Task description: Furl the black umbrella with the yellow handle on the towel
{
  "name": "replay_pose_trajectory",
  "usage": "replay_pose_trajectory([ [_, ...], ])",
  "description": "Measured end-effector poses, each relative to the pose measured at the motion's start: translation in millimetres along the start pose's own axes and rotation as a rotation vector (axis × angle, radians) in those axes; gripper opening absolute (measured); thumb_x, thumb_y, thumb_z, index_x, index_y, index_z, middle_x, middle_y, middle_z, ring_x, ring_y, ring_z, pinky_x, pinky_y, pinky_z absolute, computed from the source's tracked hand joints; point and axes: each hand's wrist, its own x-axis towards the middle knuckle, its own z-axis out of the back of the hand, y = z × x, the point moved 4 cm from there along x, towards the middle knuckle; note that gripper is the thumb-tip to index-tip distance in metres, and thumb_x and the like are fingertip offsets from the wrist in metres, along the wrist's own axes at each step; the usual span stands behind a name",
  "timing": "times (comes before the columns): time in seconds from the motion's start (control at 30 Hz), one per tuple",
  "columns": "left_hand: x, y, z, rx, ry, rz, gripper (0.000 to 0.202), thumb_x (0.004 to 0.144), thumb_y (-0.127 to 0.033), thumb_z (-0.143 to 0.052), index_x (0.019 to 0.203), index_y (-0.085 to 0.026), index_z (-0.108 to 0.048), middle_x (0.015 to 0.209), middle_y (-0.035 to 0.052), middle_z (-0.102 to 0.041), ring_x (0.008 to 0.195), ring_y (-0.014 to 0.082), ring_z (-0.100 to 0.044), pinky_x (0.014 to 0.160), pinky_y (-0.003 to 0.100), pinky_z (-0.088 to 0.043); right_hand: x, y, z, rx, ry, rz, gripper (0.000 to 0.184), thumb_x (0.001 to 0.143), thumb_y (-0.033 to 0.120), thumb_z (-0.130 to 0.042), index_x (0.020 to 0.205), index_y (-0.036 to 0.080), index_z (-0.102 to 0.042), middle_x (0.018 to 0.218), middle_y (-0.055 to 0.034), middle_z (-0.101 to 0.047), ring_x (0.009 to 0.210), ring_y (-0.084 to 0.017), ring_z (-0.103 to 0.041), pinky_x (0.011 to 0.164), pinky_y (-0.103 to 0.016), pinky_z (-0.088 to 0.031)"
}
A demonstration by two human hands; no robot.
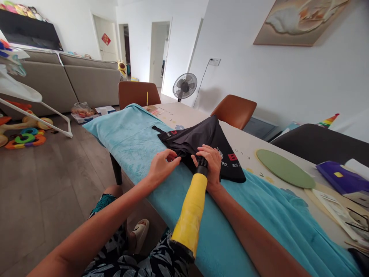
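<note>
A black folding umbrella (201, 134) with white and red print lies loosely folded across a light blue cloth (123, 134) on the table. Its yellow-wrapped handle (191, 209) points toward me and juts past the table's near edge. My right hand (211, 163) is wrapped round the black collar just above the handle. To its left, my left hand (165, 165) pinches an edge of the black fabric between thumb and fingers. A black strap (157, 129) sticks out at the canopy's left corner. The ribs are mostly hidden under the fabric.
On the table's right are a green oval mat (285, 168), a purple packet (343, 177) and glasses (357, 221). Brown chairs (235, 110) and a fan (185, 85) stand beyond. Toys (25, 138) lie on the floor at left, near a grey sofa (89, 79).
</note>
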Motion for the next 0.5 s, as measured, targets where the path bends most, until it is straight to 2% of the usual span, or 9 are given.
replay_pose_trajectory([
  [0.13, -2.5, -0.9, -6.4, 0.052, 0.080, -0.074, 0.006, 0.072, -0.022, -0.060, 0.075, -0.018, -0.062, 0.072, 0.0002, -0.065, 0.071, 0.0145, -0.058, 0.071, 0.030, -0.045, -2.7, -0.6, -2.4, -0.013, 0.034, -0.006, 0.008, 0.081, 0.028, -0.057, 0.082, 0.021, -0.054, 0.094, -0.0053, -0.065, 0.104, -0.022, -0.057, 0.097, -0.042, -0.031],
  [0.27, -6.8, -5.0, -14.1, -0.034, 0.271, -0.179, 0.019, 0.068, -0.017, -0.062, 0.087, -0.019, -0.065, 0.086, 0.0008, -0.067, 0.084, 0.0161, -0.059, 0.079, 0.030, -0.047, -6.0, -2.2, -7.2, 0.002, 0.129, 0.027, 0.007, 0.081, 0.023, -0.054, 0.088, 0.021, -0.055, 0.101, -0.0051, -0.064, 0.108, -0.022, -0.054, 0.098, -0.042, -0.029],
  [0.5, -7.4, -3.1, -12.2, -0.084, 0.277, -0.139, 0.021, 0.070, -0.015, -0.061, 0.089, -0.019, -0.068, 0.088, 0.0008, -0.068, 0.086, 0.0167, -0.061, 0.081, 0.030, -0.048, -5.7, 2.1, -11.4, 0.061, 0.302, 0.097, 0.012, 0.078, 0.021, -0.054, 0.090, 0.021, -0.054, 0.102, -0.0055, -0.063, 0.110, -0.023, -0.052, 0.099, -0.043, -0.027],
])
